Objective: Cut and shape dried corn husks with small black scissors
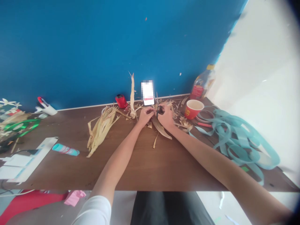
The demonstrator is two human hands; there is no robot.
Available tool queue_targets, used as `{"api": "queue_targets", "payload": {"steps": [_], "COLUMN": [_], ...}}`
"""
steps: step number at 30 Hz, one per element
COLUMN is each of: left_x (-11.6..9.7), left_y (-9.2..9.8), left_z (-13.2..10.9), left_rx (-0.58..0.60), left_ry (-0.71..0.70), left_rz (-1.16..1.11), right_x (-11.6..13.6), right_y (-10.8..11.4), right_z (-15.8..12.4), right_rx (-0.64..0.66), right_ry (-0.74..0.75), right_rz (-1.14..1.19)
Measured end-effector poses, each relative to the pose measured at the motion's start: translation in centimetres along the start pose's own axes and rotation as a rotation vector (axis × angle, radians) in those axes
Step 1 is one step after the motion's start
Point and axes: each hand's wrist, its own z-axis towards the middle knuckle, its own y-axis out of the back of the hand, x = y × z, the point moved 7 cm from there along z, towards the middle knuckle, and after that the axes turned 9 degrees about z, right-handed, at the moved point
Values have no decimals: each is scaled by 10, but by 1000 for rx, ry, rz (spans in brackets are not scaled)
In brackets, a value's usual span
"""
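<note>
Close together at the back of the desk, both hands work over dried corn husk. My left hand (146, 116) is closed, its fingertips pinching the upper end of a brown husk strip (161, 128). My right hand (166, 117) is closed round a small black object (159, 110), perhaps scissors; its kind is mostly hidden by the fingers. The husk strip slants from beneath the hands towards the right. A thin curled husk piece (155, 140) lies on the wood in front. Husk scraps (174, 109) are scattered behind and to the right of my right hand.
A pale husk bundle (102, 128) lies left of the hands. Behind them stand an upright husk (132, 97), a red can-like object (121, 101) and a lit phone (148, 93). Rightward are a red paper cup (193, 109), a bottle (201, 83) and tangled teal ribbon (241, 137).
</note>
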Motion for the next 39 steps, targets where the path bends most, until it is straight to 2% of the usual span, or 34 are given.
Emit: {"api": "queue_targets", "payload": {"steps": [3,10,19,29,39], "left_x": [0,2,0,-1,-8], "left_y": [1,-1,0,-2,-1], "left_z": [0,1,-1,-1,-2], "left_rx": [-16,25,-6,30,22], "left_ry": [-3,15,113,81,4], "left_rz": [11,8,-45,-19,4], "right_x": [-3,-2,-5,-4,-4], "right_y": [-2,0,1,2,3], "right_z": [0,0,1,0,0], "right_rx": [15,2,-25,-32,-54], "right_ry": [-4,26,-12,14,-32], "right_rz": [28,14,21,14,113]}}
